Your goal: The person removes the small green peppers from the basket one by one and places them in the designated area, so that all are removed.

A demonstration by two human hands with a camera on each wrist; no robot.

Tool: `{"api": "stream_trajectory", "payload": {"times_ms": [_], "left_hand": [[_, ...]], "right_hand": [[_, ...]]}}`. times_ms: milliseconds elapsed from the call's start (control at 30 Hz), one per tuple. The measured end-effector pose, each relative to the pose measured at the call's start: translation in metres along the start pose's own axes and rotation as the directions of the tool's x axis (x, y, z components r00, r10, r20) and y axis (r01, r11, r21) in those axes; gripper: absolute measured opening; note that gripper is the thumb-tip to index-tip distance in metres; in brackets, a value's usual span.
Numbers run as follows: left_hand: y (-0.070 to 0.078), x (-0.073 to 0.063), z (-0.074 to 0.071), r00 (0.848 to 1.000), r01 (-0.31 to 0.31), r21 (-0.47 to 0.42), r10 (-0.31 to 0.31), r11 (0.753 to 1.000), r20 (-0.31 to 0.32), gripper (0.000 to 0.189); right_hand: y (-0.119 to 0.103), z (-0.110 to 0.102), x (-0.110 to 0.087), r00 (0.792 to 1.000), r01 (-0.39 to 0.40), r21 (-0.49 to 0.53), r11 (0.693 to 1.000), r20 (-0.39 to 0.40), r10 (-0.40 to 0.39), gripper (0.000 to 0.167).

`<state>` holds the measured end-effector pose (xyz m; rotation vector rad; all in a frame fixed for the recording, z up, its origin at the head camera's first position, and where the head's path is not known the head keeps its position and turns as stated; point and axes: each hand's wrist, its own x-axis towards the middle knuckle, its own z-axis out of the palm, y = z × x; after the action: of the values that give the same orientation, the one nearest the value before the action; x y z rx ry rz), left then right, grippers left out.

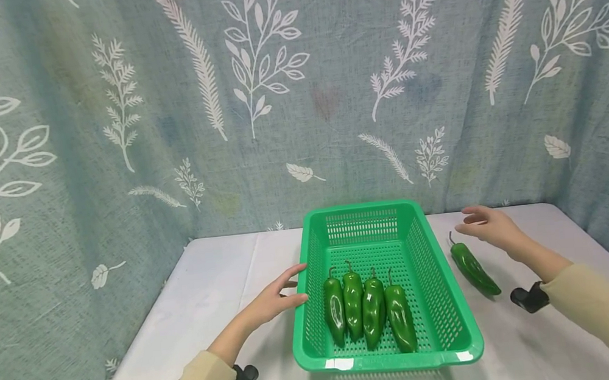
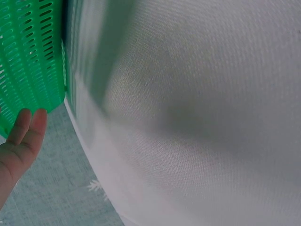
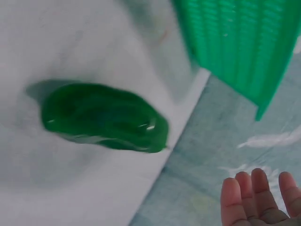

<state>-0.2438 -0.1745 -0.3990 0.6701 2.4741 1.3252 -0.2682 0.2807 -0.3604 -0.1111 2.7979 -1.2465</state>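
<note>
1 loose pepper [image 1: 473,268] lies outside the basket [image 1: 398,361]

The loose pepper is glossy dark green, plump and tapered, with a thin curved stem. It lies on the white table [image 1: 225,277] just right of the basket, its long axis slanted: stem end pointing away and leftward, tip toward the person and rightward. The right hand [image 1: 490,230] hovers near the stem end, fingers loosely bent, grasping nothing. The left hand [image 1: 268,303] has its fingers spread and unclenched, fingertips at the basket's left rim. Inside that perforated green basket, 4 similar peppers [image 1: 373,315] lie side by side, stems at the far end.
</note>
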Motion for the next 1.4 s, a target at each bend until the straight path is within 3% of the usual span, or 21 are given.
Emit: {"api": "stream_trajectory", "payload": {"times_ms": [133, 600, 833, 1133, 1400], "left_hand": [[-0.013, 0.004, 0.0, 1.0, -0.007, -0.007, 0.007, 1.0, 0.003, 0.064], [-0.013, 0.006, -0.001, 1.0, -0.016, -0.012, 0.016, 1.0, 0.004, 0.064], [-0.013, 0.006, -0.001, 1.0, -0.011, -0.011, 0.011, 1.0, 0.004, 0.064], [-0.012, 0.005, -0.001, 1.0, -0.004, -0.013, 0.004, 1.0, 0.006, 0.064], [-0.013, 0.004, -0.001, 1.0, -0.007, -0.019, 0.007, 1.0, 0.006, 0.064]], "right_hand": [[-0.014, -0.002, -0.006, 0.999, 0.046, 0.016, 0.999, 0.019, -0.046, 0.078], [-0.061, 0.003, -0.019, 0.989, 0.113, 0.072, 0.991, 0.084, -0.119, 0.074], [-0.077, 0.017, -0.022, 0.981, 0.141, 0.087, 0.986, 0.118, -0.151, 0.071], [-0.094, 0.039, -0.021, 0.983, 0.1, 0.1, 0.99, 0.142, -0.113, 0.076], [-0.102, 0.061, -0.025, 0.975, 0.131, 0.193, 0.972, 0.153, -0.162, 0.072]]}}
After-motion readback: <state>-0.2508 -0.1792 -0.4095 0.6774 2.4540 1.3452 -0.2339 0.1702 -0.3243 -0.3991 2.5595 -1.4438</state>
